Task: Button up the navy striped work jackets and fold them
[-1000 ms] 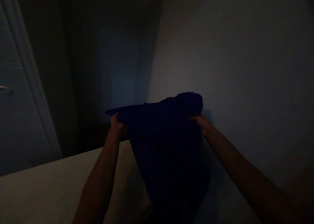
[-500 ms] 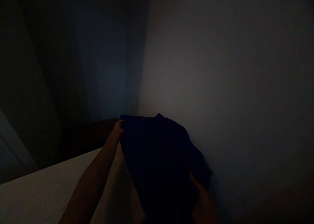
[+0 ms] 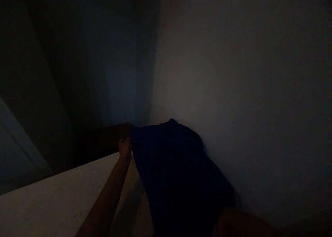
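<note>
The room is very dark. A dark blue cloth [image 3: 176, 174] lies spread over the far right part of a pale flat surface [image 3: 57, 199], against the wall. My left hand [image 3: 125, 147] is closed on the cloth's far left corner. My right hand [image 3: 233, 223] shows only as a dim shape at the cloth's near right edge, low in the view. Its fingers cannot be made out.
A plain wall [image 3: 246, 91] rises right behind the cloth. A dark corner [image 3: 119, 74] lies beyond the surface's far edge. At the left stands a pale door or cabinet panel [image 3: 15, 143].
The cloth was held up in the air by both hands and has come down onto the surface. My right hand has dropped from the top right corner to the near right edge.
</note>
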### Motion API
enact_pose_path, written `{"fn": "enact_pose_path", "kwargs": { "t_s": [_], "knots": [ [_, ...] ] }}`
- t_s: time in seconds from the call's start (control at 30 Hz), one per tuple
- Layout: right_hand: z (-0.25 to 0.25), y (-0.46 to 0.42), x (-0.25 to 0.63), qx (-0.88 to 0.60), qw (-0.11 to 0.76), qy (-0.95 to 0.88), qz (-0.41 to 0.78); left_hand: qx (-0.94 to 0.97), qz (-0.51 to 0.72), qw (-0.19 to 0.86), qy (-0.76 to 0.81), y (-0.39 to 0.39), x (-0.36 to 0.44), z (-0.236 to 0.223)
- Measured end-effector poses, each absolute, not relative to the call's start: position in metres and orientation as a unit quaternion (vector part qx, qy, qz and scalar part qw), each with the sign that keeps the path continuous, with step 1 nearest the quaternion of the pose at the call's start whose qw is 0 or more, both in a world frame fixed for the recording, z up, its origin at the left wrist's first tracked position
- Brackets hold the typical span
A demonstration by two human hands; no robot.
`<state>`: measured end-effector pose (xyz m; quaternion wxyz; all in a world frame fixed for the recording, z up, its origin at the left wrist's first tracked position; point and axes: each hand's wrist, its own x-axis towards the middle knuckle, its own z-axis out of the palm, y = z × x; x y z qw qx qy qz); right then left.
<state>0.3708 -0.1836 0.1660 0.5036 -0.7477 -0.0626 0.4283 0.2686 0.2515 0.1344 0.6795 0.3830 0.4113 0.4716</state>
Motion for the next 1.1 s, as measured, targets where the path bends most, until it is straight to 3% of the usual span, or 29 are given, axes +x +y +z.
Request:
{"fn": "enact_pose_path", "kwargs": {
  "t_s": [0.07,0.13,0.2,0.27,0.37,0.53,0.77,0.9,1.03,1.1],
  "knots": [
    [0.198,-0.161,0.394,-0.736,0.459,-0.118,0.483,0.484,0.517,0.590,0.388,0.216,0.264,0.126],
    [0.226,-0.108,0.418,-0.724,0.394,-0.296,0.483,0.715,0.485,0.398,0.309,0.177,0.264,0.116],
    [0.241,-0.036,0.442,-0.725,0.395,-0.471,0.311,0.854,0.395,0.236,0.244,0.140,0.268,0.106],
    [0.237,0.038,0.467,-0.756,0.376,-0.517,0.140,0.901,0.332,0.154,0.235,0.111,0.274,0.095],
    [0.206,0.117,0.502,-0.798,0.299,-0.504,0.138,0.914,0.298,0.108,0.254,0.089,0.280,0.079],
    [0.153,0.158,0.546,-0.810,0.263,-0.487,0.194,0.905,0.308,0.087,0.281,0.083,0.281,0.055],
    [0.147,0.169,0.570,-0.809,0.273,-0.481,0.201,0.901,0.310,0.107,0.286,0.076,0.279,0.045],
    [0.157,0.165,0.551,-0.797,0.297,-0.497,0.175,0.900,0.257,0.215,0.280,0.059,0.243,0.044],
    [0.185,0.125,0.504,-0.759,0.351,-0.533,0.127,0.846,0.228,0.361,0.320,0.014,0.154,0.044],
    [0.206,0.084,0.475,-0.693,0.434,-0.567,0.099,0.818,0.206,0.412,0.344,-0.018,0.104,0.044]
  ]
}}
